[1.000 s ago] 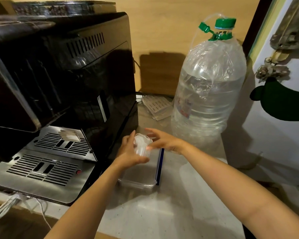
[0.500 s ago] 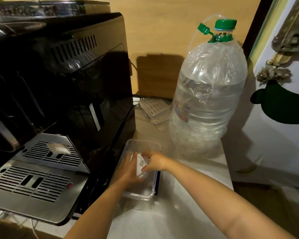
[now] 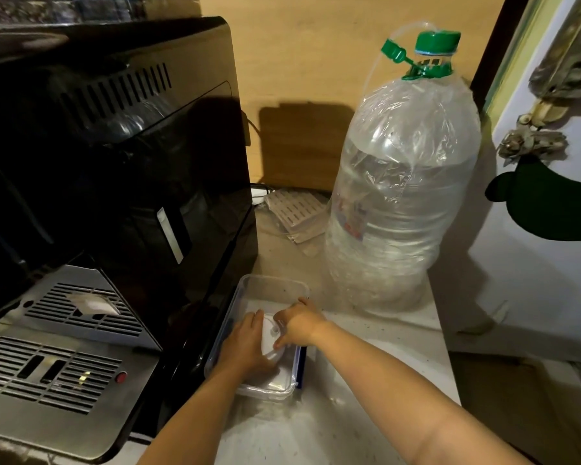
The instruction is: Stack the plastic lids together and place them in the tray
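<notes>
A clear rectangular plastic tray [image 3: 275, 286] sits on the pale counter beside the black machine. Inside it lies a stack of round whitish plastic lids [image 3: 269, 340], partly hidden by both hands. My left hand [image 3: 244, 345] rests on the left side of the stack, fingers curled around it. My right hand [image 3: 299, 325] reaches in from the right and pinches the stack's right edge. How many lids are in the stack cannot be told.
A black coffee machine [image 3: 114, 182] with a steel drip grille [image 3: 57, 367] stands on the left. A large water bottle [image 3: 403, 196] with a green cap stands behind the tray. A blue strip [image 3: 303, 364] lies along the tray's right side. A white wall [image 3: 534, 280] bounds the right.
Both hands have lowered the lid stack from above the tray down into it. The camera view has also shifted downward and closer.
</notes>
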Available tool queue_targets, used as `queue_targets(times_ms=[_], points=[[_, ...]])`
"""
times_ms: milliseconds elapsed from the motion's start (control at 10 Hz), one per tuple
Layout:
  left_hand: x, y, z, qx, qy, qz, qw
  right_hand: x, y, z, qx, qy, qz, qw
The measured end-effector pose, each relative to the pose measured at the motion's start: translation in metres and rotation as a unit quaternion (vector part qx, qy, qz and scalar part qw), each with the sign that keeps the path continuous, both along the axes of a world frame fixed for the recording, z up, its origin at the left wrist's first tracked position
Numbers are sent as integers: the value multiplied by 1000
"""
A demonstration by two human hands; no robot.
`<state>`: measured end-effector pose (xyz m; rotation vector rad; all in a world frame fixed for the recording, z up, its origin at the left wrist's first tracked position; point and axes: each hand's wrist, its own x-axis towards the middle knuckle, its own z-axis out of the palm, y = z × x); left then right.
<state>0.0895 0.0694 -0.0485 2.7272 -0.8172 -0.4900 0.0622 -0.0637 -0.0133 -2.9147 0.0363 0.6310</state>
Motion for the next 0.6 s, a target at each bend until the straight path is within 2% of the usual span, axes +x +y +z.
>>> queue_targets(times_ms=[200, 400, 500, 600], points=[[0, 0, -4, 17, 7, 4, 1000, -3, 2, 0, -21, -6, 7, 1000], [-2, -7, -4, 78, -1, 6, 997, -5, 4, -1, -54, -24, 29, 998], [-2, -10, -2, 70, -5, 13, 997, -8, 2, 2, -52, -39, 28, 998], [2, -15, 13, 10, -10, 39, 999, -9, -7, 17, -31, -67, 4, 997]])
